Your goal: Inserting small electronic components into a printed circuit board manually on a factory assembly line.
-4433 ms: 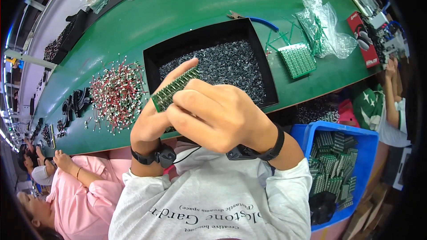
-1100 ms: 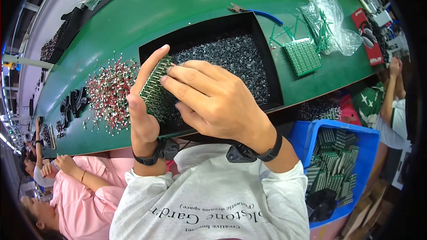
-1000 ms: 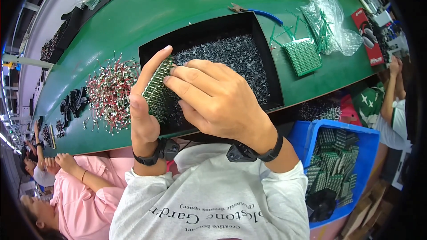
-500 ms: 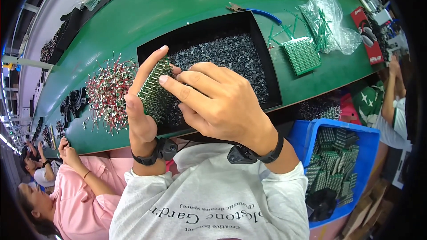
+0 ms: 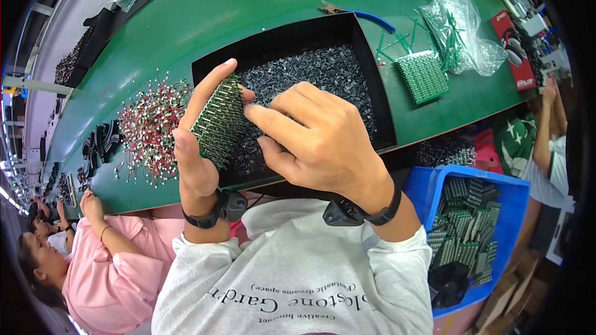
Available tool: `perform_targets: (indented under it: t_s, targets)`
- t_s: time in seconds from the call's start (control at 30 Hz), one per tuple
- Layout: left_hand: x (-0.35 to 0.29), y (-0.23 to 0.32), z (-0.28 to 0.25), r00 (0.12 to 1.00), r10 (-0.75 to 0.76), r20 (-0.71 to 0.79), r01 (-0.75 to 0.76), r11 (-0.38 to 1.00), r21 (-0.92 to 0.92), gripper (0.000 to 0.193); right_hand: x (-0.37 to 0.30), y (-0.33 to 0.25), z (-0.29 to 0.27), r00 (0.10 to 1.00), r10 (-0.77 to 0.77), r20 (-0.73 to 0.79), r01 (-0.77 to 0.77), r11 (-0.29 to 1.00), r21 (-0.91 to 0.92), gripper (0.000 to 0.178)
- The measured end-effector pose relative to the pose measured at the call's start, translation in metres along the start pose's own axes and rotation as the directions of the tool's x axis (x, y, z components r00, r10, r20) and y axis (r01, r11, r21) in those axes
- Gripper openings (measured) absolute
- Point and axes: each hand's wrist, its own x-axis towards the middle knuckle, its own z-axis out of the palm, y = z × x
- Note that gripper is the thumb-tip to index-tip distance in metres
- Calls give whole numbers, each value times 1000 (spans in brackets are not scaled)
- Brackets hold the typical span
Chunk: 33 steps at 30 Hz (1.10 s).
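My left hand (image 5: 200,177) grips a green circuit board panel (image 5: 217,125), stood up on edge and tilted, its face covered in rows of small metal parts. The thumb is at its near side and the index finger stretches along its far left edge. Beside the panel's right edge is my right hand (image 5: 332,136), its index fingertip close to that edge; whether they touch I cannot tell. Thumb and index finger are apart, with nothing seen between them. Below both hands sits a black tray (image 5: 279,40) of small dark pieces (image 5: 316,71).
Left of the tray lies a heap of red-wired small parts (image 5: 152,127). To the right are pliers (image 5: 360,13), another green panel (image 5: 423,77), and a clear plastic bag (image 5: 475,49). A blue bin (image 5: 518,211) holds several panels. A co-worker in pink (image 5: 124,267) sits at left.
My right hand has shifted right, its index finger leaving the panel's face for the right edge. The left hand and panel have hardly moved.
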Motion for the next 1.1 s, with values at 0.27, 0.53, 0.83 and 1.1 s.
perform_targets:
  t_s: [0.27,0.53,0.83,1.1]
  targets:
    - [0,-2,5,1000,9,-26,-10,999,-32,111,7,-3,8,998,8,-65,-7,1000,11,43]
    - [0,0,1,1000,-6,13,6,999,-35,114,2,1,-2,999,44,-8,-44,998,-46,36]
    - [-3,-5,-1,999,25,-23,-24,999,28,109,4,0,1,998,59,-11,-60,996,-61,41]
    - [-2,0,12,988,15,-155,-29,996,-87,110,5,0,4,996,80,-45,-82,995,-53,42]
